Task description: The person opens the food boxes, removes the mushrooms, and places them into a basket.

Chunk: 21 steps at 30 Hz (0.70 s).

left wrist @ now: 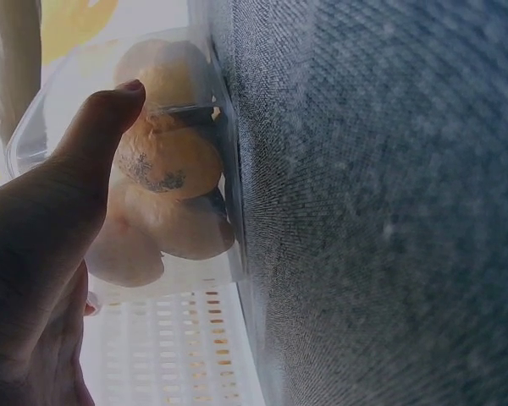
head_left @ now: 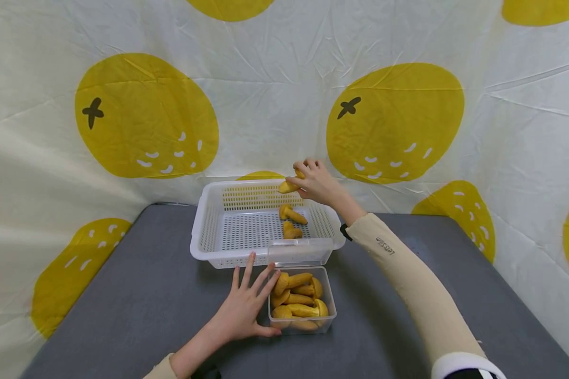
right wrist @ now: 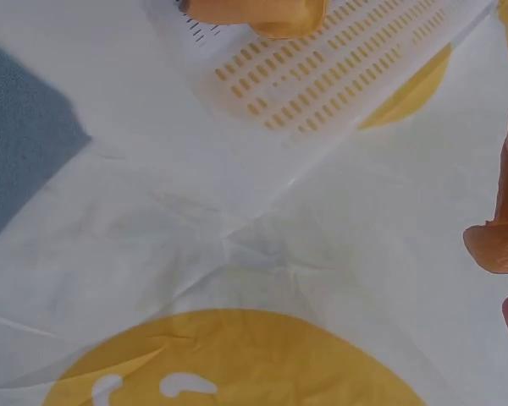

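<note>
My right hand (head_left: 319, 184) pinches a yellow-brown mushroom (head_left: 289, 187) above the back right of a white slotted basket (head_left: 200, 221). The held mushroom's cap (right wrist: 495, 245) shows at the edge of the right wrist view. Two more mushrooms (head_left: 294, 215) lie in the basket's right part. In front of it stands a clear plastic box (head_left: 332, 302) filled with several mushrooms (head_left: 303, 310). Fingers spread and straight, my left hand (head_left: 242, 311) touches the box's left side. Its thumb (left wrist: 102, 127) lies along the box wall in the left wrist view.
The box's hinged clear lid (head_left: 301, 251) stands up against the basket's front rim. Everything rests on a dark grey table (head_left: 137, 295). Behind it hangs a white cloth (head_left: 275, 116) with large yellow fruit prints, close to the basket's back.
</note>
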{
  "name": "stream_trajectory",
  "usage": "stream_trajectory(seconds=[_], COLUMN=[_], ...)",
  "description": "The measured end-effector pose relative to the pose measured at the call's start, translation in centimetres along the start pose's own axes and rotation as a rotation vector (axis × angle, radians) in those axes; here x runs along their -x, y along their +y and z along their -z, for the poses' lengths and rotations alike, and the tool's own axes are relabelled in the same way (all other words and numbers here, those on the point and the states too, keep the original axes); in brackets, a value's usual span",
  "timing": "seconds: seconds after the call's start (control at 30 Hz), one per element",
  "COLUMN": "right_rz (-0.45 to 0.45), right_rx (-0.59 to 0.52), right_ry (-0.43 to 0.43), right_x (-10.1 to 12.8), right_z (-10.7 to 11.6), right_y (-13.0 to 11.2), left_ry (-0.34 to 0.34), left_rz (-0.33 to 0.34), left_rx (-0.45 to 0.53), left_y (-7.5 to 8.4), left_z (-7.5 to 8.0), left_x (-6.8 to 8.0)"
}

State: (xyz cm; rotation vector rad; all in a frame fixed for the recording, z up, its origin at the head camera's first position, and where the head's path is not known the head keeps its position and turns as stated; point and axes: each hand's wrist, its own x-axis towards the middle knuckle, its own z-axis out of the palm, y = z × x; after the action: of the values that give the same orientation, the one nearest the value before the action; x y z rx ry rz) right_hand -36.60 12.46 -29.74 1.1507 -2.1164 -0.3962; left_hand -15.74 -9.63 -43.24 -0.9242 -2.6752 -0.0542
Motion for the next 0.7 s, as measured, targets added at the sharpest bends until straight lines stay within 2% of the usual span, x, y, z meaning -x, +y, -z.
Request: stream_trajectory(seconds=[0.17,0.4,0.7], right_rz=[-0.010,-0.010,-0.021], right_rx=[0.030,0.054,0.052], right_ry=[-0.053,-0.053,-0.100], right_x=[-0.58,-0.84,-0.69], right_z=[-0.36,-0.86,-0.95], right_y=[-0.19,-0.25,-0.26], left_ry=[-0.005,-0.003,-0.009], left_rz=[-0.001,-0.003,0.002], left_rx=[-0.012,-0.016,-0.017], left_y=[0.00,0.01,0.02], left_z=[0.02,-0.02,-0.08], left_x=[0.04,0.03,0.07])
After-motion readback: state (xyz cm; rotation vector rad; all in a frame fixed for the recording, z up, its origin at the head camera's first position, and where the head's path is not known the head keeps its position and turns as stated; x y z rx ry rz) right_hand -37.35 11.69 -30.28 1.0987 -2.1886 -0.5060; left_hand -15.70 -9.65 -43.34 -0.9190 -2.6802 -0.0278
